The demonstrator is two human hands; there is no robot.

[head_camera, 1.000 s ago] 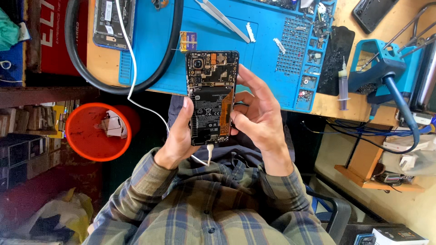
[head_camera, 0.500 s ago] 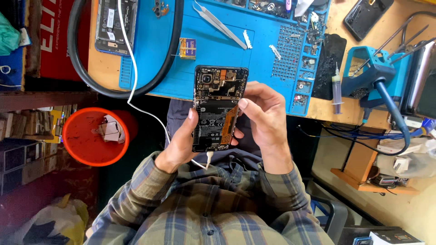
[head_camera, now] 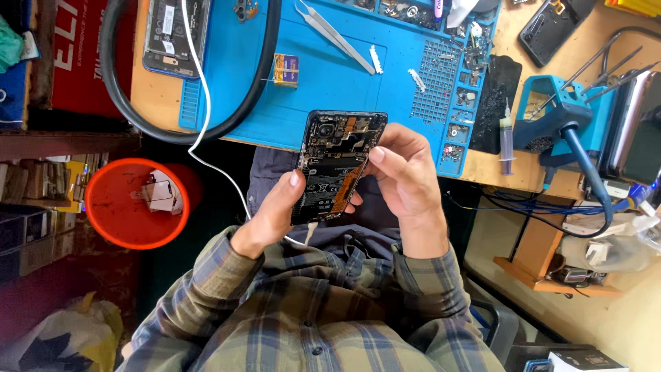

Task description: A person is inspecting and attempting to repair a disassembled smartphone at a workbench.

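An opened phone (head_camera: 335,165) with its back cover off shows a black battery and circuit boards. I hold it upright over my lap, in front of the bench edge. My left hand (head_camera: 274,215) grips its left side and lower end, thumb on the battery. My right hand (head_camera: 405,180) cups the right side, with thumb and fingertips pressed on the board near the upper right. A white cable (head_camera: 219,160) runs from the phone's bottom up over the bench.
A blue work mat (head_camera: 330,76) holds tweezers (head_camera: 339,36), a small yellow part (head_camera: 285,70) and trays of screws. Another phone (head_camera: 173,33) lies at upper left inside a black hose loop. A soldering stand (head_camera: 559,114) and syringe (head_camera: 506,138) sit right; a red bin (head_camera: 138,203) stands left.
Both hands and the phone have shifted slightly right and down in view, away from the mat. My right fingers have moved on the upper board. The grip stays the same.
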